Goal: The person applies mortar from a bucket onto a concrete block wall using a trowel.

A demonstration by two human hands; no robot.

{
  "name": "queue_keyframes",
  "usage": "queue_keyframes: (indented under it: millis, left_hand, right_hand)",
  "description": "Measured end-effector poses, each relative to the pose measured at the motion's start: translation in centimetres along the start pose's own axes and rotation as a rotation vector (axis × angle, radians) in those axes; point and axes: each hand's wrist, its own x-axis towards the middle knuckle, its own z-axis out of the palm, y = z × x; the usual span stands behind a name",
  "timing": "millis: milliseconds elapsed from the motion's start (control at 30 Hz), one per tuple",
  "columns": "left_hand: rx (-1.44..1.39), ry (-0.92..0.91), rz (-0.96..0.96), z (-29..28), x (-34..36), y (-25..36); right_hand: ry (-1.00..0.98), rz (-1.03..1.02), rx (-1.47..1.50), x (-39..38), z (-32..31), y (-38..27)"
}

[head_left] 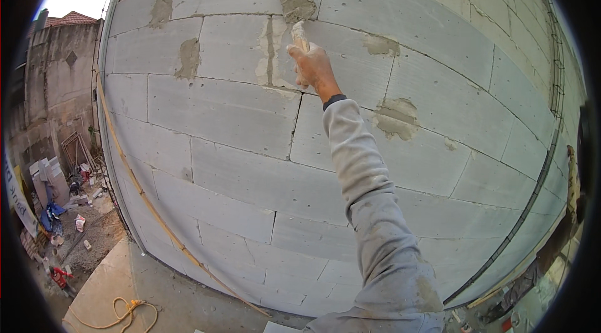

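Observation:
My right hand [314, 68] reaches up to a wall of large light-grey blocks [250, 114], its arm in a dusty grey sleeve. The fingers are closed round the handle of a trowel [299, 33]. Above the hand, the mortar-covered blade lies against or very near the wall, over a joint between blocks. I cannot tell where blade ends and mortar begins. Beside it, a mortar-filled vertical joint [270, 51] runs down one course. More mortar patches mark the wall to the left [188, 58] and to the right [397, 118]. My left hand is out of view.
A long thin wooden pole [144, 195] leans along the wall's left side. Yellow rope [128, 308] lies on the concrete floor at lower left. Rubble and scraps [78, 208] lie beyond, below an old wall [59, 82]. A dark conduit-like strip [523, 233] runs up the right side.

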Motion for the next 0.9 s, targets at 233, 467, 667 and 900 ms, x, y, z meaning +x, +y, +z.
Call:
queue_keyframes:
  millis: [233, 467, 667, 900]
  left_hand:
    - [-0.054, 0.051, -0.119, 1.6, -0.6, -2.7]
    - [-0.105, -0.015, -0.282, 0.7, -0.8, -0.9]
    - [-0.162, -0.009, -0.377, -1.1, -1.0, 1.6]
    - [-0.211, -0.059, -0.459, -2.2, 0.0, 3.3]
  right_hand:
    - [0.506, -0.126, 0.473, 0.6, -2.1, -2.8]
    - [-0.006, 0.055, -0.127, -3.6, 1.9, 3.9]
    - [0.422, -0.148, 0.34, -2.0, -1.9, 2.1]
    - [-0.112, 0.082, -0.085, -5.0, 2.8, 3.1]
